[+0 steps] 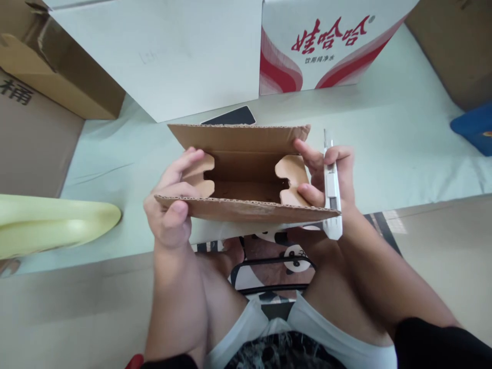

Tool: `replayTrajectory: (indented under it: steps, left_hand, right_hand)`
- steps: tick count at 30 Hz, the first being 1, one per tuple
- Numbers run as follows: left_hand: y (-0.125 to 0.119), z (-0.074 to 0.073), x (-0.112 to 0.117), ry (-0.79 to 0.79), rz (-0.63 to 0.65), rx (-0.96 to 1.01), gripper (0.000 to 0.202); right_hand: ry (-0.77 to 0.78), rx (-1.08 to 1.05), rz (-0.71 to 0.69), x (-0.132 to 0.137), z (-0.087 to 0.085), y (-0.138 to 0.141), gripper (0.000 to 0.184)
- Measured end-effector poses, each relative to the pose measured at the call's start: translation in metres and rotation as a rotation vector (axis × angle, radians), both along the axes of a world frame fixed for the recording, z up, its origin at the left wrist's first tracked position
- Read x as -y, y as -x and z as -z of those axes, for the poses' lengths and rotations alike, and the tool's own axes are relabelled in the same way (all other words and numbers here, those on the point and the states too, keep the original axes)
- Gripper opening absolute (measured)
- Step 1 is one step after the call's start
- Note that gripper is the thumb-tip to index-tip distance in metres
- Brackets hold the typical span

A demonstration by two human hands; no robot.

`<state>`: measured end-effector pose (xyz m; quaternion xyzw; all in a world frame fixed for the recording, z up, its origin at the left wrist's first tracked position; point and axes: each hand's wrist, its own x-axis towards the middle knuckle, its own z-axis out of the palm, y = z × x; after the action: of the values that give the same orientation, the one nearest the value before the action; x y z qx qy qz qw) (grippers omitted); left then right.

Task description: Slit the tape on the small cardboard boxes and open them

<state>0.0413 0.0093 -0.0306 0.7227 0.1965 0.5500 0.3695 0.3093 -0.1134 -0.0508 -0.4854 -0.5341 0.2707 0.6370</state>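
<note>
An open brown cardboard box (246, 210) is held above my lap, its long flaps standing apart at the top. Through the opening I see a bare brown inside, with notched short flaps at both ends. My left hand (172, 200) grips the left end, thumb on the near flap and fingers over the side flap. At the right end, my right hand (326, 174) has fingers on the far flap and the right side flap. That same hand also holds a white utility knife (331, 192) upright between its fingers, a thin metal tip showing at the top.
Behind the box stand a white carton (165, 56) and a red-and-white printed carton (326, 46) on a pale green cloth (403, 154). A dark flat object (232, 116) lies there. Brown boxes (77, 66), a yellow-green object (57, 225) and a blue object (474, 128) are at the sides.
</note>
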Motion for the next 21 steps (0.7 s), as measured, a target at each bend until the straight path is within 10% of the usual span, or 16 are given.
replayTrajectory:
  steps: [5,10,14,21]
  left_hand:
    - [-0.005,0.007,-0.004,0.021,-0.166,-0.024,0.036]
    - [-0.007,0.009,-0.004,0.015,-0.238,-0.045,0.064]
    - [-0.002,0.005,-0.002,0.066,-0.219,-0.198,0.036]
    - [0.015,0.005,-0.015,0.293,-0.270,-0.073,0.018]
  right_hand:
    - [-0.098,-0.041,0.140,-0.008,0.001,0.006,0.063]
    - [-0.086,-0.061,0.089,-0.011,0.004,0.008,0.046]
    - [-0.144,-0.138,0.040,-0.012,0.006,0.004,0.039]
    - [0.114,-0.471,0.425,-0.026,0.027,-0.004,0.036]
